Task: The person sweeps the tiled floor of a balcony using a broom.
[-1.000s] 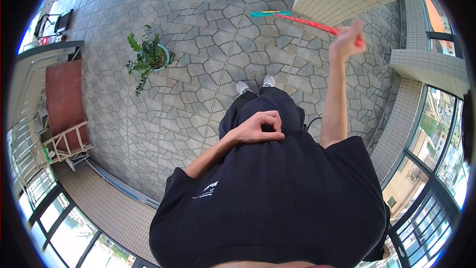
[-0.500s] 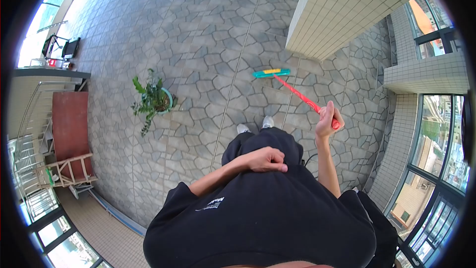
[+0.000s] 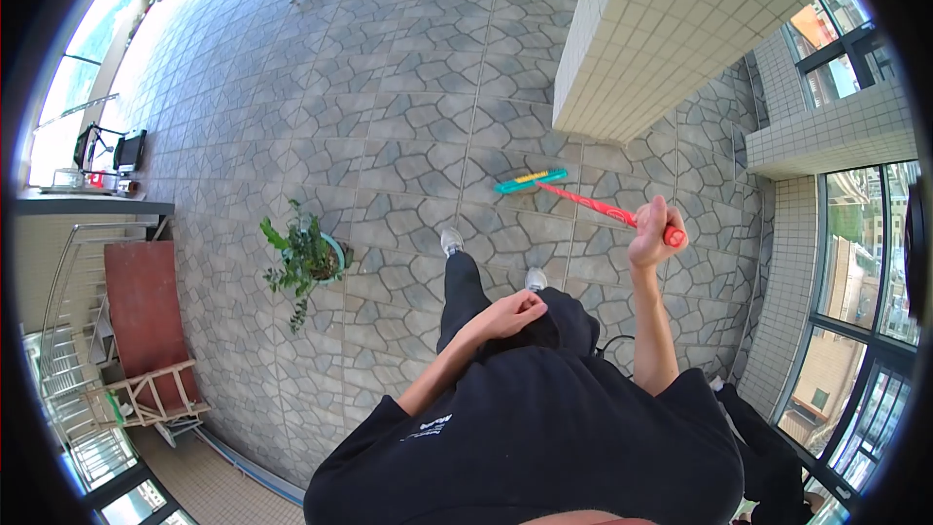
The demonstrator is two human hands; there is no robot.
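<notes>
My right hand (image 3: pixel 657 233) is wrapped round the upper end of the red handle of a broom (image 3: pixel 588 201), with the thumb lying along the top. From there the handle slants away to the left. Its teal head with a yellow strip (image 3: pixel 531 181) rests on the stone-patterned floor ahead of my feet. In front of my waist, my left hand (image 3: pixel 515 313) is curled closed above my dark trousers, and nothing shows in its fingers.
A leafy potted plant (image 3: pixel 316 258) stands on the floor to the left. A tiled pillar (image 3: pixel 622 58) rises ahead on the right. Wooden framing (image 3: pixel 155 394) and a reddish board (image 3: pixel 146 306) are at far left. A person in dark clothes (image 3: pixel 763 447) is behind on the right.
My left foot has stepped forward. The broom's head appears lower in view and its handle lies flatter, with my right hand slightly further right. A metal frame has come into view at the top.
</notes>
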